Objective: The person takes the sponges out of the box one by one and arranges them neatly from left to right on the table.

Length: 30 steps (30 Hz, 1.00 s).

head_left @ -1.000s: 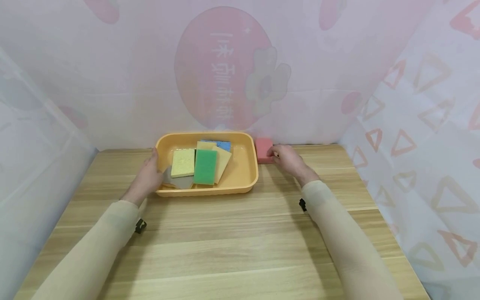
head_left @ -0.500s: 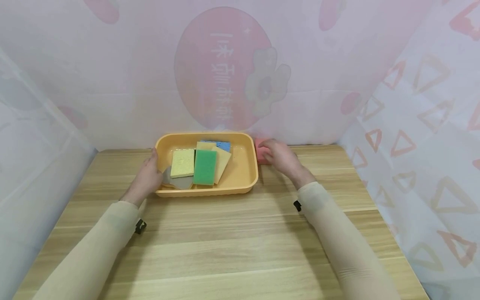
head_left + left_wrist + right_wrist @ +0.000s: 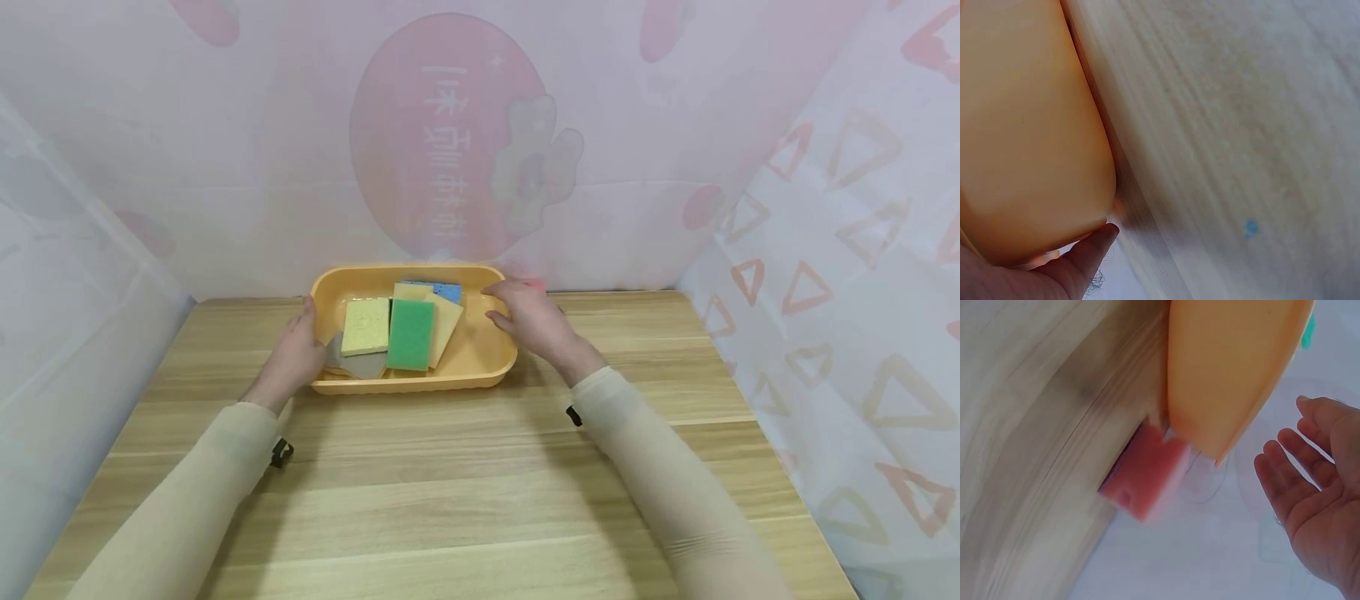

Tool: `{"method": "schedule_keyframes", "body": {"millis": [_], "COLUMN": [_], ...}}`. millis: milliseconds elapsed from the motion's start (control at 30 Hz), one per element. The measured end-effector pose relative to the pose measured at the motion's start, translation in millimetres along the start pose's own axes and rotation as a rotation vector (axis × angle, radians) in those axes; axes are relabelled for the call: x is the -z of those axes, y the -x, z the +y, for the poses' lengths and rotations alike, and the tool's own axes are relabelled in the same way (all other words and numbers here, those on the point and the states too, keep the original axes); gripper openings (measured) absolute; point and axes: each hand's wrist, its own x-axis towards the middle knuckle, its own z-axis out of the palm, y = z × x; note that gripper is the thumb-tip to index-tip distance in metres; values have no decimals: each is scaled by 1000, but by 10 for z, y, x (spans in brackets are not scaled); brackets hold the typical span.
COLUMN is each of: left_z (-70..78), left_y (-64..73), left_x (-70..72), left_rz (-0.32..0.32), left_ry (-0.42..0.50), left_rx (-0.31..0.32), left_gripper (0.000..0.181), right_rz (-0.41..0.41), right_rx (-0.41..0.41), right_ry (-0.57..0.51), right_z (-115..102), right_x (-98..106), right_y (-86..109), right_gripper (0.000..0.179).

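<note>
My left hand [image 3: 298,354] grips the left end of the yellow-orange tray [image 3: 486,333]. In the left wrist view a straight finger lies against its outer wall, and the tray hides the thumb. My right hand [image 3: 536,323] hovers around the tray's right rim, fingers spread, nothing held. Just outside that rim lies a red-pink sponge [image 3: 1147,465] with a notched side, mostly covered by the right hand in the head view. In the tray are a green sponge [image 3: 410,335], a pale yellow sponge [image 3: 367,326], beige pieces [image 3: 447,325], a blue sponge [image 3: 450,291] and grey pieces [image 3: 367,365].
The wooden table [image 3: 450,483] extends in front of the tray. A pale curtain [image 3: 285,150] with a pink print rises right behind it, and a triangle-patterned curtain [image 3: 810,250] stands on the right.
My right hand has left the red-pink sponge and moved left to the tray's right rim, its fingers opening out. The left hand and tray stay put.
</note>
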Motion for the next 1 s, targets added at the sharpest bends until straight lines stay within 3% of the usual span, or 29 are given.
{"method": "schedule_keyframes", "body": {"millis": [500, 1000], "left_z": [10, 22], "left_y": [28, 47], "left_x": [20, 48], "left_rz": [-8, -16], "left_ry": [1, 6], "left_rx": [9, 13], "left_gripper": [97, 99], "right_rz": [-90, -147], "right_rx": [77, -87], "right_ry": [39, -122], "right_z": [-460, -530], "right_x": [-178, -295], "right_y": [-61, -236], "right_gripper": [51, 67]}}
